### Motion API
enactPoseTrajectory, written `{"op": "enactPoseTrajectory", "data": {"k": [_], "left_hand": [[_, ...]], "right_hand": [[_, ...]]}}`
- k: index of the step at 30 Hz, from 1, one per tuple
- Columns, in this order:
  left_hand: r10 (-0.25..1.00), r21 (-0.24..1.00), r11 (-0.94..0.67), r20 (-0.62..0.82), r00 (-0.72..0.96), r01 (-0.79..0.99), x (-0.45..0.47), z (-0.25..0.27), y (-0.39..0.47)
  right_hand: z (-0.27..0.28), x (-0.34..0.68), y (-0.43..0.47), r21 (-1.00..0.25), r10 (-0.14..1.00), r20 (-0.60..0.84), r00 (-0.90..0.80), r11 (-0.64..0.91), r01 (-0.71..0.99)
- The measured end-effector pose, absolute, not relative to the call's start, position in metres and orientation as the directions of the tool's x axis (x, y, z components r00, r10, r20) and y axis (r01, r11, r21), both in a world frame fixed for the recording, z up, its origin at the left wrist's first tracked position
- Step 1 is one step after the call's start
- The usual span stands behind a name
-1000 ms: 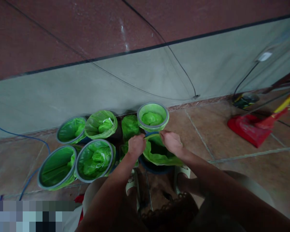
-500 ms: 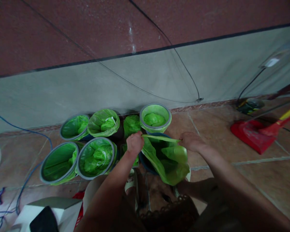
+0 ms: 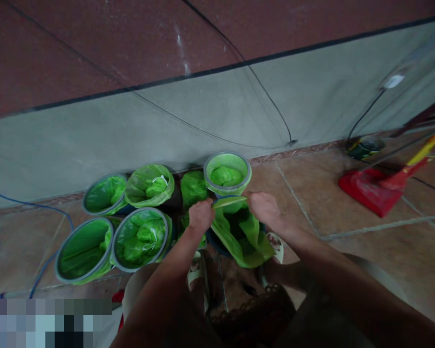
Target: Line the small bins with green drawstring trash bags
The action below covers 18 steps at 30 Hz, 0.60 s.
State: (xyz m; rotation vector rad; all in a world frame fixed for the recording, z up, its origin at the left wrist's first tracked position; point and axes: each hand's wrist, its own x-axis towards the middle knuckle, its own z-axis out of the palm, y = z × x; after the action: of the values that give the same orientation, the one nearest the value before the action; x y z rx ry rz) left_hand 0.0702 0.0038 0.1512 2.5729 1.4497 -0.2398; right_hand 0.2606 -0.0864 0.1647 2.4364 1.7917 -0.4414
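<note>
A green bin bag (image 3: 235,239) is stretched between my two hands, with its mouth open towards me. My left hand (image 3: 200,214) is closed on the left end of its upper edge. The right end of that edge is gripped by my right hand (image 3: 264,209). Beneath the bag stands a dark blue bin (image 3: 214,241), largely covered by it. Just behind is a lined bin with a grey rim (image 3: 227,170), holding a bunched green bag. To the left of my left hand, a lined bin (image 3: 140,239) contains a bunched bag with a white tie.
More green-lined bins (image 3: 85,250) stand in two rows at the left, along the grey wall (image 3: 159,130). A red dustpan (image 3: 373,191) lies on the tiles at the right. A blue cable (image 3: 39,205) crosses the floor at far left. My feet in slippers flank the bin.
My right hand has moved left, closer to my left hand, so the bag's upper edge spans a shorter gap. The bag's opening has narrowed. The view has shifted slightly.
</note>
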Motion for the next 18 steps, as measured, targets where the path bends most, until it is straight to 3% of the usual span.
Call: {"op": "enactPoseTrajectory", "data": {"k": [8, 18], "left_hand": [[0.869, 0.018, -0.423, -0.275, 0.411, 0.906, 0.062, 0.158, 0.011], [0.949, 0.034, -0.27, -0.162, 0.272, 0.962, 0.044, 0.165, 0.03]], "right_hand": [[0.171, 0.292, -0.091, 0.003, 0.875, -0.325, 0.36, -0.38, 0.925], [0.174, 0.323, -0.104, 0.038, 0.75, -0.436, 0.497, -0.537, 0.843]]}}
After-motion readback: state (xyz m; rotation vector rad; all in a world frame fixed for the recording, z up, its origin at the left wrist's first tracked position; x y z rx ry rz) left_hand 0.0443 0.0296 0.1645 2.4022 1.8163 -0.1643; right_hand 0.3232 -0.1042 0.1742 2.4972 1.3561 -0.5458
